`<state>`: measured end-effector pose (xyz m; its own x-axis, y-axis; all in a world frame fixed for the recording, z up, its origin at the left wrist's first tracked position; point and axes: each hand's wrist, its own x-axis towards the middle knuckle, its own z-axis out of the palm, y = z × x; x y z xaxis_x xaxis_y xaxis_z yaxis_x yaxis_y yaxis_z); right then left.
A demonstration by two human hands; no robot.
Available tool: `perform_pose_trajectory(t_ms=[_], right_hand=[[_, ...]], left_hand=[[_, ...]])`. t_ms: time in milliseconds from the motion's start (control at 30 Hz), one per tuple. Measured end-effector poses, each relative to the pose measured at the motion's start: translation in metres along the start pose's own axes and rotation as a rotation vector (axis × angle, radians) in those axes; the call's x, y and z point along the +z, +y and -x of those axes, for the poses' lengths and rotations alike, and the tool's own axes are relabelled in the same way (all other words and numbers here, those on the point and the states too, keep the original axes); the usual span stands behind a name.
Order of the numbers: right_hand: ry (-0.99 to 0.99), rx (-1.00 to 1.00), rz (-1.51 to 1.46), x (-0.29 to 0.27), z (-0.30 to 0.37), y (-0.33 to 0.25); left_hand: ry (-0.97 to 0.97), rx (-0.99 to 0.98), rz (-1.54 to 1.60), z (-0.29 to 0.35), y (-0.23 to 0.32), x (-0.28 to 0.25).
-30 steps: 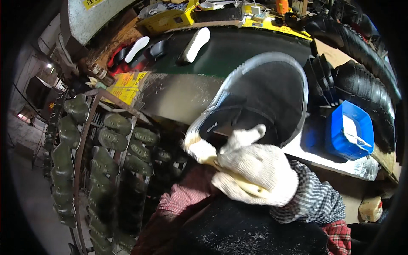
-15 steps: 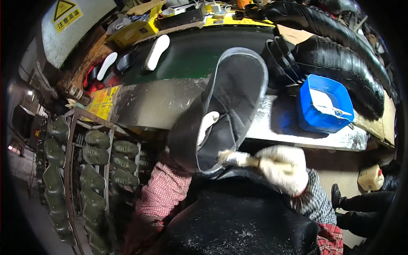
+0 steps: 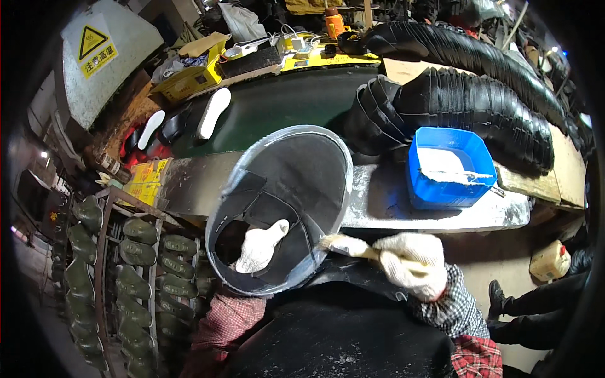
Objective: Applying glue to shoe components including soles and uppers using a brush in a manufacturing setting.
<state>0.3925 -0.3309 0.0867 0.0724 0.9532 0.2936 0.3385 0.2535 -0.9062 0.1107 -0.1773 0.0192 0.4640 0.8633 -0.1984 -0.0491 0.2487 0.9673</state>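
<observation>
A black shoe upper (image 3: 315, 170) with a pale, wet-looking rim faces me, its open side up. My left hand (image 3: 261, 247), in a white glove, reaches into it through an opening and holds it up; part of the hand is hidden by the upper. My right hand (image 3: 413, 266), also in a white glove, is closed around the handle of a flat paintbrush (image 3: 348, 246). The bristles touch the right part of the upper's rim. A blue plastic tub (image 3: 449, 196) of white liquid stands beyond my right hand, with a thin stick or wire across it.
Nested black uppers (image 3: 472, 107) lie in long rows at the right back. White soles (image 3: 215, 113) rest on the green conveyor belt (image 3: 277, 101). Racks of olive-green shoe forms (image 3: 135, 283) stand at left. Another person's legs (image 3: 542, 309) and a plastic jug (image 3: 550, 261) are at right.
The upper has swung left and tilted so its opening faces me more fully, showing more of my left glove. The brush stays at its rim. The view has shifted slightly.
</observation>
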Motion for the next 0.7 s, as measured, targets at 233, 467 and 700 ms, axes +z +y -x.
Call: perform_pose_trajectory(t_ms=[233,467,700], right_hand=[[0.424,-0.176,-0.142,-0.016,-0.020,0.015],[0.012,-0.242,0.042,0.010,0.028,0.018],[0.021,-0.700,0.276,0.034,-0.072,-0.037]], left_hand=[[-0.038,-0.041,-0.302,0.020,-0.004,0.018],[0.078,0.019,-0.087,0.005,-0.048,0.012],[0.042,0.223,-0.274,0.032,-0.022,0.027]])
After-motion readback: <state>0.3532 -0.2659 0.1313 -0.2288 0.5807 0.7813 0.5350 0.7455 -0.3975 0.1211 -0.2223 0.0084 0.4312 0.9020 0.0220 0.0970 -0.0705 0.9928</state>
